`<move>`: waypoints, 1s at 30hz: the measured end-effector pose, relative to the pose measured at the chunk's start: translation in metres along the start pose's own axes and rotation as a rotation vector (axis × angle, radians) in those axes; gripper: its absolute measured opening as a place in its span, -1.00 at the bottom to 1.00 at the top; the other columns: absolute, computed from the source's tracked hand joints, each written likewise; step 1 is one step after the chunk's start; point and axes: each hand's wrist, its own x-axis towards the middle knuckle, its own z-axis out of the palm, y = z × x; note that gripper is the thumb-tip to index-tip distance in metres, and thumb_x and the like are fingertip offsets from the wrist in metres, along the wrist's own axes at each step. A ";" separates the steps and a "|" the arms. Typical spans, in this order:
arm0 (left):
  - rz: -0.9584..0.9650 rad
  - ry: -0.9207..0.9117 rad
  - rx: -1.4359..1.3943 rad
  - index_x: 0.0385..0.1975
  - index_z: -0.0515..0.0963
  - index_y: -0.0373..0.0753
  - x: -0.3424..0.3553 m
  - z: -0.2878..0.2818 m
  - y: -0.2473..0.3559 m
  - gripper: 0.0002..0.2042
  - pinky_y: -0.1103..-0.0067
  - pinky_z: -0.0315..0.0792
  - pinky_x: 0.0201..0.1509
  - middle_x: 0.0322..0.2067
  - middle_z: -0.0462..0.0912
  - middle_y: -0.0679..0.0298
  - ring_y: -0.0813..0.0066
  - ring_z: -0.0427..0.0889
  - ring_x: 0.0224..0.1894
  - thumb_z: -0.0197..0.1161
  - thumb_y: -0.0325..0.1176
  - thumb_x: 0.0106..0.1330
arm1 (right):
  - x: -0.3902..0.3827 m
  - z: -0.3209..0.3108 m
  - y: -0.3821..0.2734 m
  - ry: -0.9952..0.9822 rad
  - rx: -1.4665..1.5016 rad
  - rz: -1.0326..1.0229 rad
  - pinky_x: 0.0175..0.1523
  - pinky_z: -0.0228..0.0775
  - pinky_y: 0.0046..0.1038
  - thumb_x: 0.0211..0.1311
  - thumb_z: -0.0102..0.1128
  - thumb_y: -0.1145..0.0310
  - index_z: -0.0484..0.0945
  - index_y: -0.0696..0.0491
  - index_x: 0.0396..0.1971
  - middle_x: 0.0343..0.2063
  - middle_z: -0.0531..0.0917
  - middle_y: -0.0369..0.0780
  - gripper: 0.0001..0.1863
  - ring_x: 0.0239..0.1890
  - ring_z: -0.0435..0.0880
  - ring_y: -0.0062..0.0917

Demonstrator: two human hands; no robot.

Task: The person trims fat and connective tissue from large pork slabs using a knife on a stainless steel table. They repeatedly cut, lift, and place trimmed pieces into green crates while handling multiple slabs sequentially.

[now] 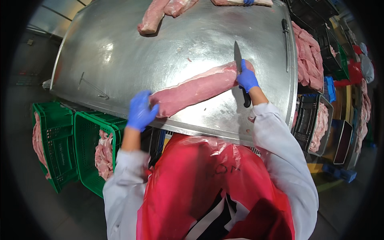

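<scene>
A long pale-pink pork loin (192, 91) lies slantwise across the metal table, its right end farther from me. My blue-gloved left hand (141, 110) is at its left end, thumb and fingers around the corner of the meat. Near the right end, my blue-gloved right hand (248, 78) is closed on a knife (237, 54). The blade points away from me across the loin, and the black handle sticks out below my palm. Part of the loin's right tip is hidden behind this hand.
More loins (153, 18) lie at the table's far edge. A sharpening steel (286, 44) rests along the right rim, and a thin metal hook (94, 87) at left. Green crates (76, 138) with meat stand lower left; black crates (330, 124) with meat stand at right.
</scene>
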 end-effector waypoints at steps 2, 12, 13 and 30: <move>0.017 0.037 0.016 -0.07 0.47 -0.29 0.027 0.068 -0.009 -0.45 0.17 0.37 0.11 -0.13 0.58 -0.05 -0.07 0.54 -0.03 0.40 -0.06 0.02 | -0.027 -0.007 -0.021 -0.099 -0.055 0.072 -0.24 0.58 -0.16 0.27 -0.08 0.47 -0.17 -0.03 0.50 -0.37 0.68 0.19 -0.19 -0.41 0.74 -0.08; -0.081 -0.303 -0.357 -0.25 0.42 -0.25 0.017 0.129 0.041 -0.46 0.13 0.44 -0.15 -0.33 0.54 -0.02 -0.11 0.53 -0.23 0.44 0.06 -0.01 | -0.093 -0.012 -0.039 -0.198 0.021 0.143 -0.24 0.56 -0.23 0.25 0.07 0.41 -0.14 -0.16 0.51 -0.38 0.67 0.07 -0.13 -0.48 0.70 -0.23; -0.125 -0.336 -0.316 -0.18 0.44 -0.28 0.008 0.130 0.048 -0.43 0.14 0.47 -0.11 -0.28 0.58 -0.02 -0.10 0.57 -0.21 0.38 0.11 0.06 | -0.117 -0.018 -0.051 -0.269 0.108 0.192 -0.26 0.56 -0.25 0.25 0.08 0.41 -0.13 -0.16 0.51 -0.40 0.66 0.05 -0.13 -0.51 0.68 -0.27; -0.111 -0.656 -0.528 -0.43 0.67 -0.38 0.224 0.227 0.143 -0.63 0.34 0.55 -0.18 -0.38 0.70 -0.06 0.09 0.69 -0.32 0.33 -0.11 0.05 | -0.125 0.011 0.048 0.413 0.463 -0.071 -0.43 0.51 -0.39 0.28 0.09 0.48 -0.10 -0.33 0.51 -0.37 0.69 -0.09 -0.12 -0.50 0.67 -0.41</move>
